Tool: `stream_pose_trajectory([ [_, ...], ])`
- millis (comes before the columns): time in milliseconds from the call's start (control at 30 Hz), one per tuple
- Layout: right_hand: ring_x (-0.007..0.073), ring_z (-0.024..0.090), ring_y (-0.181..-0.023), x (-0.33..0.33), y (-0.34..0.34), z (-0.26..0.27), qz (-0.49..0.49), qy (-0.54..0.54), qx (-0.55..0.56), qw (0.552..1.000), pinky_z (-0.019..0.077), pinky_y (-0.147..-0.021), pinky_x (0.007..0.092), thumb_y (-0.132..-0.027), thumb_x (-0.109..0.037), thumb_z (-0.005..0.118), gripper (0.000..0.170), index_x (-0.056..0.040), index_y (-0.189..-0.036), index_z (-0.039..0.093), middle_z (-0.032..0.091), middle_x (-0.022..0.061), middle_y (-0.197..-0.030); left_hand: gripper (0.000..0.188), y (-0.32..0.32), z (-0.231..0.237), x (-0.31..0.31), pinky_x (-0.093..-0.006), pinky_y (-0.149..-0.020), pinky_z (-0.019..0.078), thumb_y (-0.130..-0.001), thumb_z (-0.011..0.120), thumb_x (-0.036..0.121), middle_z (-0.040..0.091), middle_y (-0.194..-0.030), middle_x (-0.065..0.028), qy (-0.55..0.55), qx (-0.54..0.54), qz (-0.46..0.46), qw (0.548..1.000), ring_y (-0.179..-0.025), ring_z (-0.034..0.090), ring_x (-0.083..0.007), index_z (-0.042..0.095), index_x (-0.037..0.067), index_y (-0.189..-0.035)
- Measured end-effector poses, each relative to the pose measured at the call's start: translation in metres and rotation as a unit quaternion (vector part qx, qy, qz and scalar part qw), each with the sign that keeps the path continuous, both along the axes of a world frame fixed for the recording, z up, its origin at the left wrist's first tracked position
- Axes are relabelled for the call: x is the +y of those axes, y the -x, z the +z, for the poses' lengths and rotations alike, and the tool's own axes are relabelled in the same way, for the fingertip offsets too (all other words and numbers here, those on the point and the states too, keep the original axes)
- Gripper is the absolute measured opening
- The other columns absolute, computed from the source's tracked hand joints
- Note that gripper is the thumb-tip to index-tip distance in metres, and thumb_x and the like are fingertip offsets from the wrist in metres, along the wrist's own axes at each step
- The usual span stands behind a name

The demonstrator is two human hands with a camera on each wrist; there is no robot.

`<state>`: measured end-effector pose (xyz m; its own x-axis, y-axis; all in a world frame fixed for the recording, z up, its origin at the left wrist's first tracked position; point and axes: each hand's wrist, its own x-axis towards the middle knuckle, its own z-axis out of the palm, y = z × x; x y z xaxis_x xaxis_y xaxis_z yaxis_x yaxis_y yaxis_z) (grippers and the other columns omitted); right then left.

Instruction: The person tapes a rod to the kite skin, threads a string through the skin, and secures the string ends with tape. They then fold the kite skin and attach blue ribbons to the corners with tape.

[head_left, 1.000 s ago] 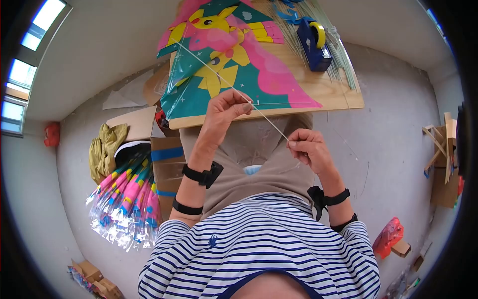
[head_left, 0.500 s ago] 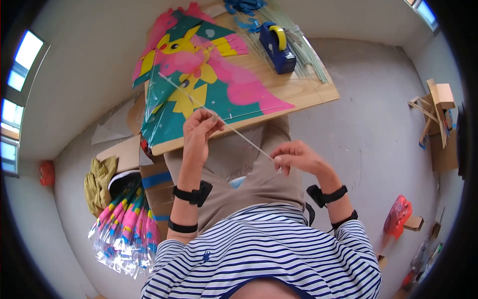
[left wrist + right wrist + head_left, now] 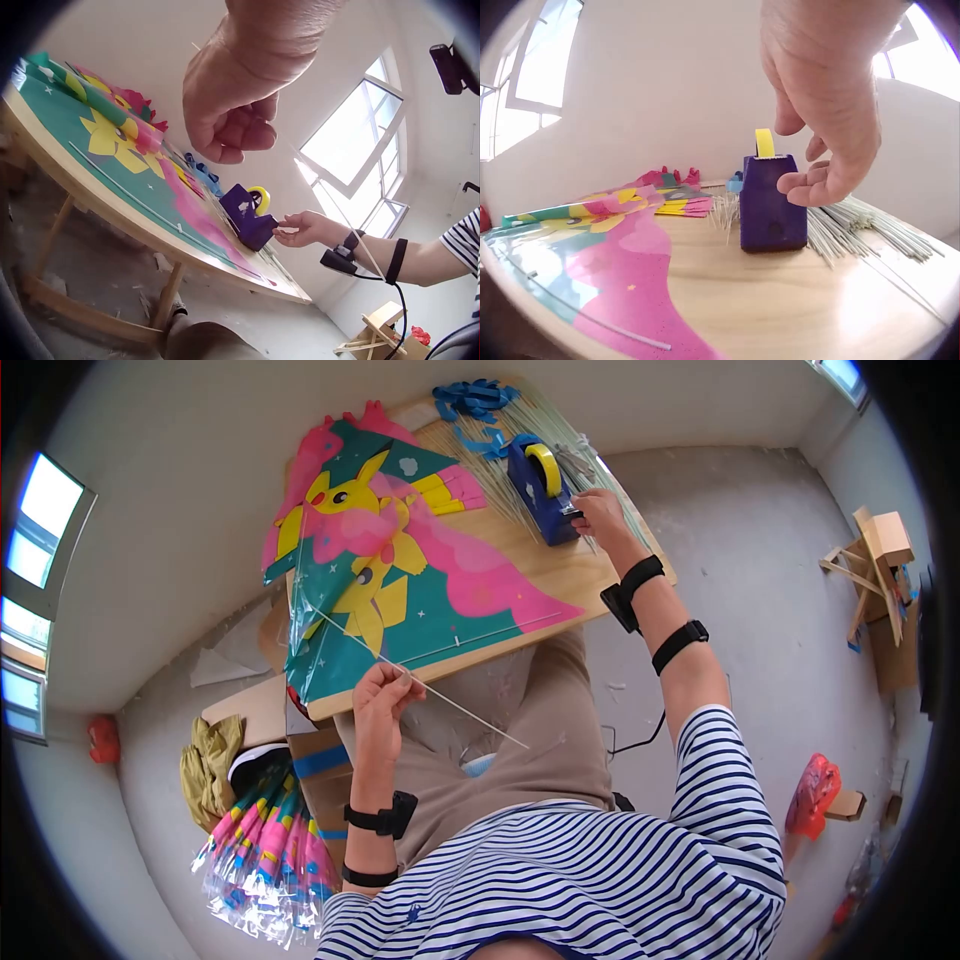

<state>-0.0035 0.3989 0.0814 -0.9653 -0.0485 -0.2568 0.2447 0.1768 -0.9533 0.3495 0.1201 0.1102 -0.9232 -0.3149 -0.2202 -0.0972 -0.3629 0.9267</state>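
Our left hand [image 3: 378,705] pinches the thin rod [image 3: 465,710] around its middle, slanting across the near edge of the desk [image 3: 530,565]; it looks light, springy and snappable, so mid-length suits our gentle grip. Our right hand's [image 3: 602,520] thumb and fingers sit apart at the tape dispenser [image 3: 545,520].

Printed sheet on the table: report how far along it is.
Looks done: a thin rod lies along the near edge of the printed sheet, though whether it is fixed can't be told.

In hand: the left hand pinches another rod slanting over the sheet; the right hand is at the tape dispenser.

Left, probably: taping the held rod, since its near end hangs free past the table.
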Motion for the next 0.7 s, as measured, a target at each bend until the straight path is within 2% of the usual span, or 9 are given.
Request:
stream_pose_trajectory([
  [133, 0.0227, 0.063, -0.074, -0.004, 0.008, 0.004, 0.018, -0.050, -0.002, 0.999, 0.0544, -0.067, 0.0377, -0.087, -0.018, 0.068, 0.028, 0.0036, -0.103, 0.065, 0.064, 0.0139, -0.093, 0.005, 0.003, 0.002, 0.000, -0.0271, -0.075, 0.0533, -0.092, 0.059, 0.006, 0.065, -0.084, -0.0077, 0.001, -0.012, 0.007, 1.000, -0.078, 0.064, -0.0153, 0.060, 0.002, -0.092],
  [233, 0.0222, 0.063, -0.072, -0.002, 0.013, 0.000, 0.027, -0.042, -0.008, 0.999, 0.0547, -0.067, 0.0386, -0.084, -0.017, 0.071, 0.027, 0.0037, -0.101, 0.065, 0.064, 0.0137, -0.091, 0.006, 0.007, 0.000, 0.004, -0.0272, -0.075, 0.0522, -0.092, 0.060, 0.007, 0.065, -0.083, -0.0072, 0.004, -0.015, 0.000, 1.000, -0.078, 0.063, -0.0147, 0.060, 0.002, -0.091],
  [333, 0.0231, 0.064, -0.072, 0.001, 0.010, 0.001, 0.013, -0.006, -0.015, 1.000, 0.0550, -0.068, 0.0396, -0.084, -0.015, 0.071, 0.024, 0.0041, -0.097, 0.064, 0.064, 0.0129, -0.090, 0.007, 0.010, 0.003, 0.005, -0.0269, -0.075, 0.0518, -0.092, 0.060, 0.008, 0.065, -0.083, -0.0067, 0.014, -0.018, -0.006, 1.000, -0.078, 0.063, -0.0144, 0.060, 0.002, -0.090],
  [433, 0.0241, 0.066, -0.069, 0.011, 0.002, -0.002, 0.007, 0.092, -0.004, 0.996, 0.0520, -0.068, 0.0403, -0.082, -0.015, 0.072, 0.019, 0.0009, -0.089, 0.065, 0.067, 0.0123, -0.087, 0.005, 0.015, 0.006, 0.008, -0.0268, -0.076, 0.0529, -0.093, 0.057, 0.007, 0.065, -0.084, -0.0069, 0.020, -0.018, -0.019, 0.999, -0.078, 0.064, -0.0146, 0.059, 0.002, -0.092],
  [467, 0.0243, 0.067, -0.073, 0.017, -0.005, -0.005, 0.021, 0.115, -0.004, 0.993, 0.0516, -0.071, 0.0405, -0.082, -0.015, 0.072, 0.018, 0.0001, -0.089, 0.065, 0.067, 0.0120, -0.088, 0.005, 0.018, 0.007, 0.010, -0.0268, -0.076, 0.0536, -0.093, 0.056, 0.006, 0.065, -0.085, -0.0072, 0.022, -0.016, -0.026, 0.999, -0.079, 0.064, -0.0148, 0.059, 0.002, -0.092],
  [533, 0.0247, 0.068, -0.082, 0.030, -0.042, 0.003, 0.048, 0.160, -0.003, 0.986, 0.0507, -0.077, 0.0411, -0.084, -0.016, 0.071, 0.018, -0.0014, -0.090, 0.064, 0.067, 0.0113, -0.091, 0.005, 0.027, 0.011, 0.017, -0.0280, -0.076, 0.0536, -0.092, 0.056, 0.006, 0.065, -0.085, -0.0066, 0.025, -0.017, -0.051, 0.998, -0.079, 0.064, -0.0149, 0.059, 0.002, -0.092],
  [600, 0.0248, 0.068, -0.092, 0.048, -0.087, 0.008, 0.014, 0.180, -0.013, 0.983, 0.0492, -0.082, 0.0398, -0.086, -0.018, 0.069, 0.017, -0.0025, -0.088, 0.063, 0.068, 0.0108, -0.092, 0.005, 0.040, 0.013, 0.028, -0.0291, -0.077, 0.0537, -0.092, 0.057, 0.007, 0.064, -0.085, -0.0060, 0.025, -0.017, -0.081, 0.996, -0.079, 0.064, -0.0150, 0.060, 0.003, -0.092],
  [700, 0.0198, 0.066, -0.090, 0.098, -0.173, 0.030, 0.045, 0.158, 0.006, 0.986, 0.0478, -0.082, 0.0327, -0.087, -0.015, 0.066, 0.012, -0.0035, -0.086, 0.064, 0.068, 0.0086, -0.087, 0.006, 0.066, 0.010, 0.056, -0.0300, -0.078, 0.0538, -0.091, 0.058, 0.009, 0.064, -0.085, -0.0054, 0.018, -0.021, -0.134, 0.991, -0.080, 0.064, -0.0151, 0.060, 0.003, -0.092],
])
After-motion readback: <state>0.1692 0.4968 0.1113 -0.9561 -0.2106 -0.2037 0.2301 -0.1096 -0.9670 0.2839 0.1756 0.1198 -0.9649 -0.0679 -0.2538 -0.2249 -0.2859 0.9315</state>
